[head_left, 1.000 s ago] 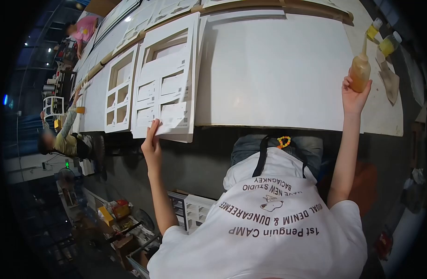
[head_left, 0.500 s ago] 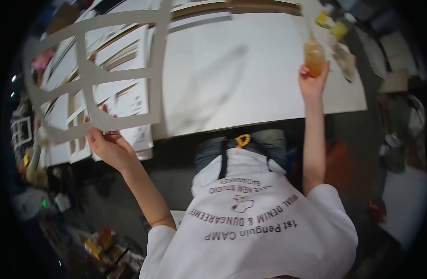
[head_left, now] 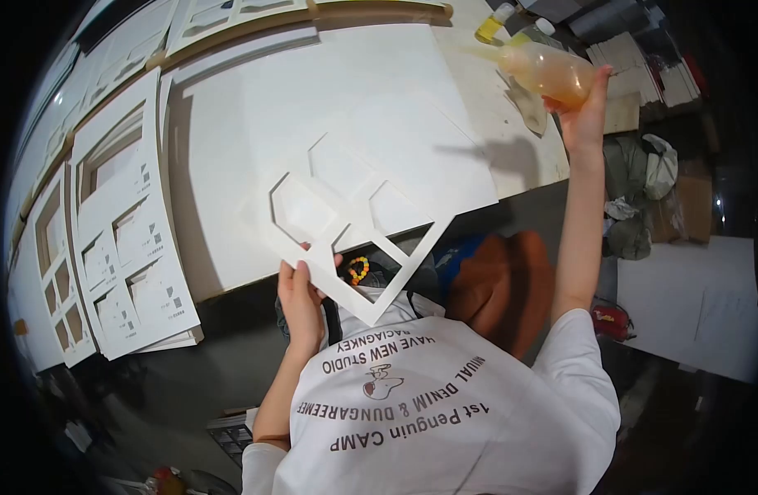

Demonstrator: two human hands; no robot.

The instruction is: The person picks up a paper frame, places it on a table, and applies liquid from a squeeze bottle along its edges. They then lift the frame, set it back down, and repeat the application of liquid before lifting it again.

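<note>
My left hand pinches the edge of a white cardboard frame with several angular cut-out openings. This frame lies partly over the white board on the table, and its near corner juts past the table edge toward my shirt. Up at the right, my right hand is wrapped around the base of a clear squeeze bottle holding amber liquid. The bottle is tilted nearly on its side, its long nozzle pointing left, above the table and apart from the frame.
Stacks of printed white cut-out sheets lie at the left. A large white board covers the middle of the table. Small yellow-liquid bottles and a crumpled cloth sit at the back right. An orange-brown item is below the table edge.
My left hand has brought the frame from above the left stacks rightward and down onto the board. The bottle has gone from upright to tilted sideways. The view has turned.
</note>
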